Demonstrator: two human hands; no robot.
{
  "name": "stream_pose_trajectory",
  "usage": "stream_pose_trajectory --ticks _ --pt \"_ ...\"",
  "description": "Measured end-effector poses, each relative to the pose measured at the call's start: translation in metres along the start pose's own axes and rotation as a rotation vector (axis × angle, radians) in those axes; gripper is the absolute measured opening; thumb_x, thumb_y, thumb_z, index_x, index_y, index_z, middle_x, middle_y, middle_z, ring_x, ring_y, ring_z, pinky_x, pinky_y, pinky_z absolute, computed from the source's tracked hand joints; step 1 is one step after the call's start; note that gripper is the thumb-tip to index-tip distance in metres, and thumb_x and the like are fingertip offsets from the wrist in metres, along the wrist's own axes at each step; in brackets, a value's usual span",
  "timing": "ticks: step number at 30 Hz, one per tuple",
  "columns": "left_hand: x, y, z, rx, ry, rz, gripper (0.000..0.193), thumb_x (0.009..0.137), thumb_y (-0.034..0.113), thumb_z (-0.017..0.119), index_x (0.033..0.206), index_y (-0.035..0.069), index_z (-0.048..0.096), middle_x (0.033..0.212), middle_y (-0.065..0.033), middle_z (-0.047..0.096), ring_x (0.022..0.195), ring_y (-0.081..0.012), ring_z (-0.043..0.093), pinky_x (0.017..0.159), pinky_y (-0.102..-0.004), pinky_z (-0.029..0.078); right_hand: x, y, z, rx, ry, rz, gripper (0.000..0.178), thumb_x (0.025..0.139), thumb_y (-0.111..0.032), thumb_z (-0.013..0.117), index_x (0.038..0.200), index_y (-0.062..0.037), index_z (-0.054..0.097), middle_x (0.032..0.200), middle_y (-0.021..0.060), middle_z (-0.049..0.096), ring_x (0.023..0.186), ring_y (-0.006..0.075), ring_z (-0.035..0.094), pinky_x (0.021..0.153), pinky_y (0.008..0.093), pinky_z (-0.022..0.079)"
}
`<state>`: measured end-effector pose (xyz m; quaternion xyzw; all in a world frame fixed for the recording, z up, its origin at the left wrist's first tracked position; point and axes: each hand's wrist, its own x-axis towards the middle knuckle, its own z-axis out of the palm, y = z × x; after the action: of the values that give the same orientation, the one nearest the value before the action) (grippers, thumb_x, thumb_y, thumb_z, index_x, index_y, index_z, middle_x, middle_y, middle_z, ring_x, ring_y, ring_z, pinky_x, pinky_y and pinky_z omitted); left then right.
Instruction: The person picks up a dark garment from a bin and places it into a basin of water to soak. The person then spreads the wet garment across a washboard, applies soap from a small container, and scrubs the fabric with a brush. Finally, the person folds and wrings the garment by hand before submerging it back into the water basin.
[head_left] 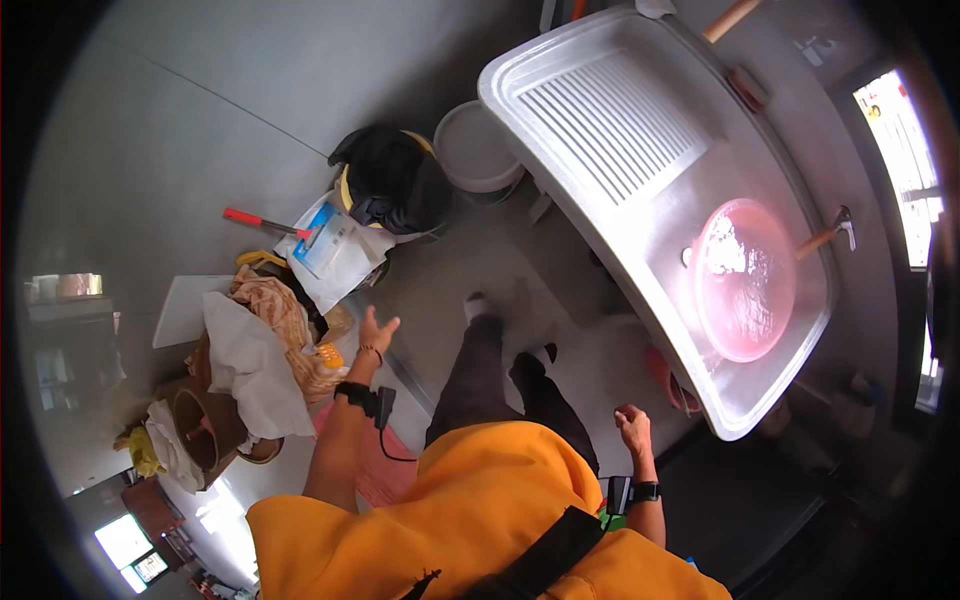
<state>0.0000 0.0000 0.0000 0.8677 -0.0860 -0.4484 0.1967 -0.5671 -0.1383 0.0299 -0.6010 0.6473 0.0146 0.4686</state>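
Note:
My left hand [375,331] is held out with its fingers apart and nothing in it. It is nearest to a heap of crumpled patterned cloth [275,305] and a white bag [340,270] with a blue patch. My right hand [632,428] hangs low, its fingers loosely curled and no object visible in them. To its right stands a grey sink [590,200] with a ribbed washboard surface. A pink basin [745,280] filled with water sits in the sink, by the tap [846,228].
A lidded white bucket [475,150] stands beside the sink's left end. Next to it, a black cloth or bag [395,180] covers a container. Further left lie a red-handled tool [262,222], a white board [185,310] and a brown bin [205,430]. A brush [747,88] rests along the sink's back edge.

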Motion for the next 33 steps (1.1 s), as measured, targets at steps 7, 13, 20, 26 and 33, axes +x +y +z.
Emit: stream_pose_trajectory --ticks 7,13,20,26,33 --pt "0.101 0.096 -0.041 0.135 0.374 0.105 0.111 0.059 0.050 0.079 0.144 0.013 0.019 0.141 -0.0299 0.023 0.128 -0.0423 0.031 0.104 -0.0454 0.032 0.013 -0.045 0.023 -0.095 -0.124 0.132 0.021 0.080 -0.021 0.063 0.092 -0.0033 0.067 0.078 0.0181 0.067 0.076 0.0285 0.066 0.070 0.0358 0.050" --pt "0.197 0.164 -0.037 0.419 0.263 0.036 0.128 0.048 0.054 0.083 0.146 0.032 0.004 0.149 -0.0214 0.004 0.135 -0.0415 0.014 0.103 -0.0545 0.030 0.031 -0.104 0.073 -0.042 -0.267 0.255 0.020 0.080 -0.018 0.064 0.092 -0.0022 0.066 0.072 0.0145 0.066 0.071 0.0199 0.065 0.066 0.0312 0.050" --pt "0.275 0.184 -0.028 0.708 0.027 -0.056 0.124 0.047 0.044 0.086 0.145 0.030 0.011 0.151 -0.0149 0.001 0.135 -0.0393 0.019 0.102 -0.0516 0.034 0.067 -0.192 0.115 0.168 -0.314 0.296 0.023 0.084 -0.013 0.057 0.100 0.0022 0.062 0.077 0.0098 0.066 0.073 0.0148 0.062 0.067 0.0261 0.047" --pt "0.305 0.186 -0.044 0.560 0.091 0.062 0.071 0.056 0.029 0.080 0.121 0.014 0.056 0.119 -0.0237 0.056 0.107 -0.0323 0.057 0.096 -0.0392 0.044 0.078 -0.218 0.120 0.110 -0.302 0.310 0.023 0.084 -0.013 0.056 0.101 0.0001 0.063 0.077 0.0091 0.066 0.072 0.0141 0.062 0.064 0.0261 0.046" --pt "0.292 0.210 -0.134 0.043 0.074 0.375 0.050 0.054 0.015 0.063 0.098 -0.008 0.063 0.089 -0.0199 0.066 0.083 -0.0255 0.064 0.078 -0.0332 0.049 0.081 -0.232 0.109 0.156 -0.214 0.232 0.022 0.086 -0.016 0.056 0.099 -0.0014 0.064 0.074 0.0070 0.066 0.069 0.0119 0.059 0.062 0.0262 0.046"
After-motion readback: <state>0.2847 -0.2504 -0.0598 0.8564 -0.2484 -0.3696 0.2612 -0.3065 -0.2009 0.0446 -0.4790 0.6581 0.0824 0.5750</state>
